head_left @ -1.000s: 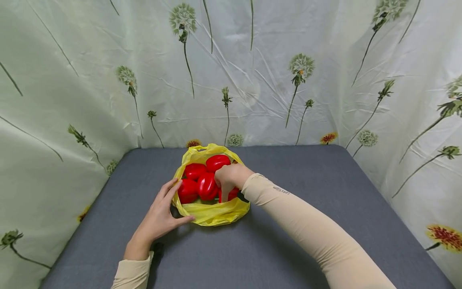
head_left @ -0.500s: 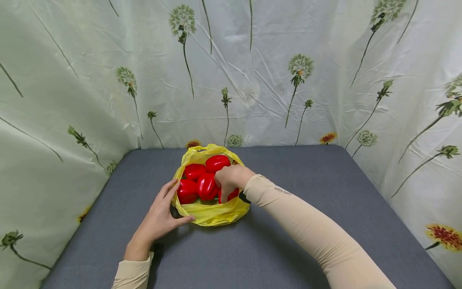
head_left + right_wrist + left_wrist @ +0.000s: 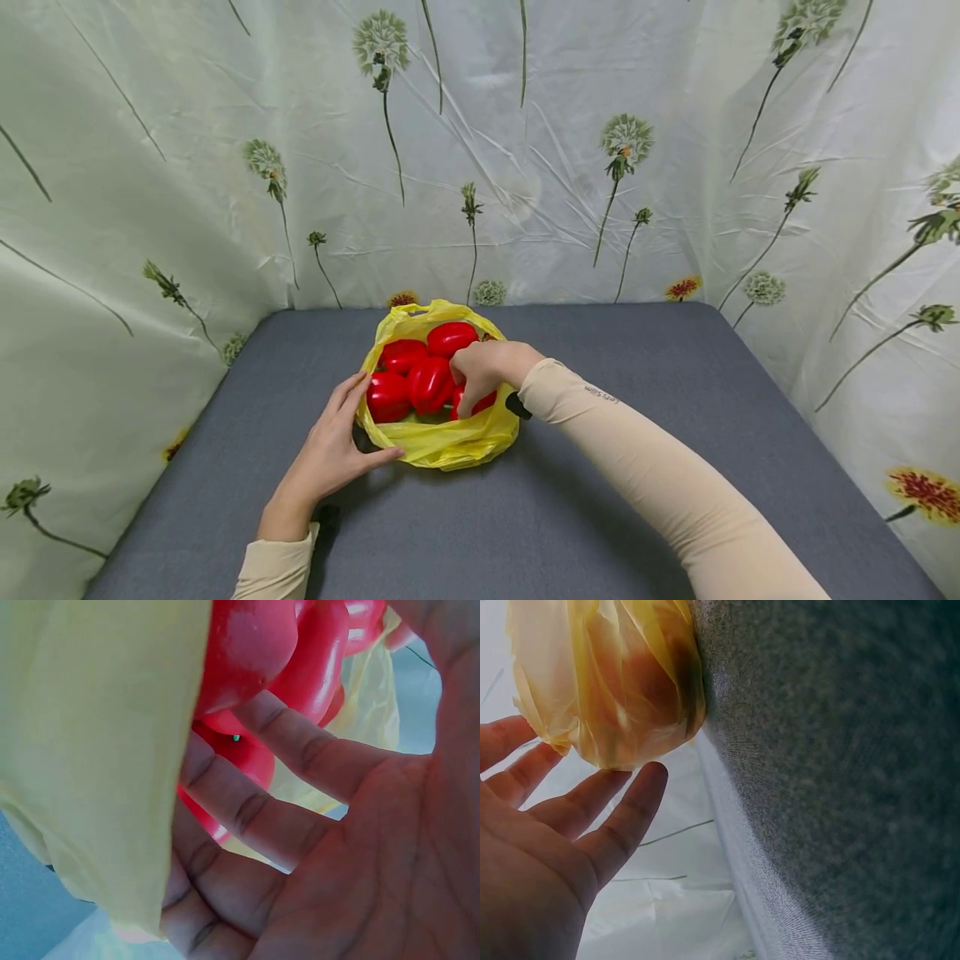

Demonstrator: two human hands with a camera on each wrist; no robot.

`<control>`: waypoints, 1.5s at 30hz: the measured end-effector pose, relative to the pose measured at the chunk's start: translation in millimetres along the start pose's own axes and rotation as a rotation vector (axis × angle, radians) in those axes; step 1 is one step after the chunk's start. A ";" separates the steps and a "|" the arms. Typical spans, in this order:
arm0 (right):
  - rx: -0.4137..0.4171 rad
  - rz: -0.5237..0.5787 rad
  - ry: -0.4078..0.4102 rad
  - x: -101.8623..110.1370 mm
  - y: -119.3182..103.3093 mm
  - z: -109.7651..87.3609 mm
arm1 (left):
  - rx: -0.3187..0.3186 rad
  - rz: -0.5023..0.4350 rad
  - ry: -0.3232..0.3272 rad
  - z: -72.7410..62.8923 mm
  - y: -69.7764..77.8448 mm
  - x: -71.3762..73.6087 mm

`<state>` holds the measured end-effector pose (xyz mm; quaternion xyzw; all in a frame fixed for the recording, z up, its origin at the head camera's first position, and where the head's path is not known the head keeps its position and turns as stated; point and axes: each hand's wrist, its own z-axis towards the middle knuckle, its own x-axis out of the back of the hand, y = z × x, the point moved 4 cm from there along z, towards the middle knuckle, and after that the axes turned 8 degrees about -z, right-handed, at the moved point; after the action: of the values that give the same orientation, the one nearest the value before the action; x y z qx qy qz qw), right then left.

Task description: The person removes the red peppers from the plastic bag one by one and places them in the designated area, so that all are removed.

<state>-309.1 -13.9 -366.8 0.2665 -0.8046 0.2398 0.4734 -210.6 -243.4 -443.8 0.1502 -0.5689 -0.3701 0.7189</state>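
A yellow plastic bag (image 3: 450, 448) sits on the grey table with its mouth open, holding several glossy red bell peppers (image 3: 432, 386). My left hand (image 3: 330, 446) spreads its fingers along the bag's left side, thumb by the front rim. In the left wrist view its straight fingertips (image 3: 651, 780) touch the thin plastic. My right hand (image 3: 480, 372) reaches inside the bag's right part, over one bell pepper (image 3: 482, 403) with a green stem. The right wrist view shows its long, slightly bent fingers (image 3: 259, 814) beside the peppers, palm apart from them; some fingertips are hidden behind the bag's wall.
The grey table (image 3: 465, 533) stretches around the bag on every side. A pale curtain (image 3: 540, 142) printed with dandelions hangs behind the table and along both sides. A black band (image 3: 517, 406) shows under the right wrist, beside the bag's rim.
My right hand has shifted slightly right and up, uncovering more of the bell pepper below it. The peppers on the left have shifted a little left. The left hand stays in place.
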 end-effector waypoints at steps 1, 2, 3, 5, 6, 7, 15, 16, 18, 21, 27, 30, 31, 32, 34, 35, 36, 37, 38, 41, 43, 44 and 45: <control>0.000 -0.001 0.005 0.6 0.6 -0.8 | 0.003 0.002 0.001 0.1 0.1 0.1; 0.001 -0.003 0.010 1.5 1.0 -1.8 | 0.006 0.003 0.001 0.1 0.1 0.1; -0.002 -0.001 0.016 2.0 1.7 -2.3 | 0.008 0.005 0.000 0.1 -0.1 0.0; -0.007 0.007 0.023 3.0 3.1 -3.2 | 0.011 0.010 0.001 0.1 -0.3 -0.4; -0.011 0.010 0.024 3.4 3.9 -3.5 | 0.010 0.012 0.001 0.1 -0.5 -0.5; -0.011 0.015 0.027 3.8 4.7 -3.8 | 0.009 0.013 0.002 0.1 -0.6 -0.6; -0.006 0.103 0.047 6.2 10.7 -9.1 | 0.013 0.013 0.002 0.3 -1.4 -1.8; -0.005 0.111 0.049 6.5 11.4 -9.8 | 0.016 0.013 0.000 0.3 -1.6 -2.0; -0.003 0.128 0.053 7.8 12.4 -11.2 | 0.022 0.014 -0.001 0.2 -1.9 -2.2; -0.004 0.135 0.058 9.5 14.0 -13.0 | 0.030 0.017 -0.006 0.5 -1.9 -2.3; -0.011 0.119 0.085 14.4 15.9 -15.2 | 0.044 0.021 -0.014 0.8 -1.8 -3.1; -0.012 0.119 0.091 16.9 16.4 -16.5 | 0.047 0.022 -0.016 0.7 -1.9 -3.5; -0.010 0.120 0.093 17.7 16.5 -17.0 | 0.046 0.022 -0.016 0.7 -1.9 -3.5; -0.009 0.119 0.095 18.6 16.8 -17.3 | 0.045 0.020 -0.016 0.7 -1.8 -3.5; -0.003 0.119 0.103 20.4 17.5 -17.8 | 0.042 0.017 -0.015 0.6 -1.8 -3.5; 0.001 0.119 0.109 21.5 17.8 -18.2 | 0.041 0.016 -0.015 0.6 -1.9 -3.5; 0.005 0.120 0.114 22.5 18.1 -18.6 | 0.041 0.015 -0.014 0.6 -1.9 -3.4; 0.007 0.120 0.119 23.5 18.6 -18.9 | 0.040 0.014 -0.013 0.7 -1.9 -3.3; 0.008 0.120 0.125 24.3 19.2 -19.2 | 0.038 0.013 -0.012 0.7 -2.0 -3.1; 0.004 0.133 0.131 26.8 20.7 -20.4 | 0.031 0.012 -0.009 0.7 -2.1 -2.9; -0.005 0.144 0.129 27.9 22.2 -20.8 | 0.026 0.014 -0.006 0.6 -2.3 -2.8; -0.008 0.150 0.128 28.5 22.9 -20.9 | 0.023 0.015 -0.004 0.5 -2.4 -2.9; -0.010 0.158 0.127 29.2 23.6 -21.0 | 0.021 0.015 -0.003 0.4 -2.5 -2.9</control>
<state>-323.3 11.1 -334.8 0.1839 -0.7928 0.2886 0.5043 -212.1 -243.0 -447.3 0.1529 -0.5751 -0.3588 0.7191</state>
